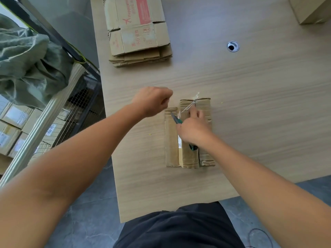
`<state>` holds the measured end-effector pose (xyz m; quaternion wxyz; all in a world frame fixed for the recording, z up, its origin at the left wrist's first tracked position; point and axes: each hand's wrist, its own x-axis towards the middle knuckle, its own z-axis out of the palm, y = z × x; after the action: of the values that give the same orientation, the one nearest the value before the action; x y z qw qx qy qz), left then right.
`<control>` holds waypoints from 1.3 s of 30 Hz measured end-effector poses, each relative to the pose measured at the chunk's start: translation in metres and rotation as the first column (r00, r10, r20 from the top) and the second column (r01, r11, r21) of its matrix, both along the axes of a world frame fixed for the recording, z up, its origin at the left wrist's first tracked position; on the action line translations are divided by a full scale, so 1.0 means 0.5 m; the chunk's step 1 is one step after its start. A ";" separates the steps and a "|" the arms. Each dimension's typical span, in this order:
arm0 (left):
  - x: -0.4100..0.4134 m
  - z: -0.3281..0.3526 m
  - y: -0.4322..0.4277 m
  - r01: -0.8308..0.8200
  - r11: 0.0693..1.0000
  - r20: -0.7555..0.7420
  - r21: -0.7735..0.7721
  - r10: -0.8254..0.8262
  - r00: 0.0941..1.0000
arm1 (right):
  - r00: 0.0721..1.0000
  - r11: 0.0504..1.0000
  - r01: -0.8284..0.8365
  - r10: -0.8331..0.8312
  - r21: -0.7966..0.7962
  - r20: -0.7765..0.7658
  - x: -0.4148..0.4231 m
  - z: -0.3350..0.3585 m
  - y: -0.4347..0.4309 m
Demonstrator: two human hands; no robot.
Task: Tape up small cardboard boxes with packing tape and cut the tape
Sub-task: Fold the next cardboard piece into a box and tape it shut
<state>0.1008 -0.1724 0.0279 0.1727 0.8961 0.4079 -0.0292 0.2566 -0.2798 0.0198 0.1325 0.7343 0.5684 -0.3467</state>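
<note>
Two hands work over a light wooden table [250, 104] in the head view. A small bundle of flat boxes [189, 156] lies on the table, right in front of the person. A thin white string [188, 106] is tied round the far end of the bundle.

The right hand [194, 128] rests on top of the bundle. It holds a green cutter [176, 119] tight, with the blade sticking out to the left. One finger points up at the knot.

The left hand [152, 102] is just beside the bundle, on its left. Its fingers are curled in like a fist. It is blurry, so I cannot tell if it is pulling a bit of string or holding nothing.

Farther back lies a stack of bigger flat boxes [139, 33] with red print. I see no roll of tape.

I think this is an early step: getting the string off so the boxes come apart. No box is folded up or taped yet. Next, the blade likely has to slip under the string and cut it, well away from the fingers. Then one box can be taken out and folded.
</note>
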 end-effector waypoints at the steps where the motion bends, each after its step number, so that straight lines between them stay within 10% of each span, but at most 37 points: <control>1: -0.012 0.004 0.014 -0.038 0.999 0.017 0.033 0.037 0.999 | 1.000 0.998 -0.028 0.028 -0.054 0.006 -0.006 0.004 -0.002; 14: -0.129 0.070 -0.171 -0.123 0.792 0.386 -0.598 0.419 0.822 | 0.769 0.726 0.552 -0.252 0.411 -0.587 -0.001 0.082 -0.144; 20: -0.090 0.117 -0.338 -0.011 0.773 0.488 -0.634 0.411 0.770 | 0.320 0.802 0.595 -0.183 0.047 -0.930 0.009 0.127 -0.257; 25: -0.019 0.161 -0.470 -0.023 0.779 0.482 -0.627 0.411 0.774 | 0.399 0.775 0.610 -0.121 0.164 -0.909 0.062 0.151 -0.376; 36: 0.091 0.205 -0.690 0.092 0.762 0.562 -0.641 0.384 0.732 | 0.055 0.772 0.604 -0.290 -0.199 -0.955 0.191 0.168 -0.584; 39: 0.103 0.206 -0.698 0.018 0.792 0.536 -0.611 0.397 0.745 | 0.116 0.760 0.634 -0.273 -0.140 -0.955 0.194 0.179 -0.590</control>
<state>0.1525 -0.5214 0.1308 0.5674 0.7049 0.3886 0.1737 0.3537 -0.5749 0.1092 -0.4576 0.5296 0.3191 -0.6390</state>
